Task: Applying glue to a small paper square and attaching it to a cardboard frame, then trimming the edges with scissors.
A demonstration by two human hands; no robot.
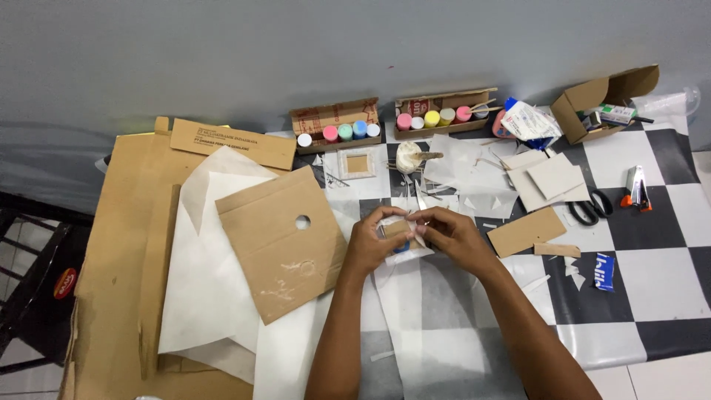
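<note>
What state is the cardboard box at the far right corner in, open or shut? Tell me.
Open. The cardboard box has its flap lifted up behind it, and small items show inside through the open top. It is tilted toward the camera on the checkered table.

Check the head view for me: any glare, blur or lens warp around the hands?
Head view: lighting even, shadows soft; no strong glare on the checkered table cover. Left hand and right hand slightly soft, so the small cardboard piece between them lacks detail. Wide-angle lens bows the table edges.
</note>
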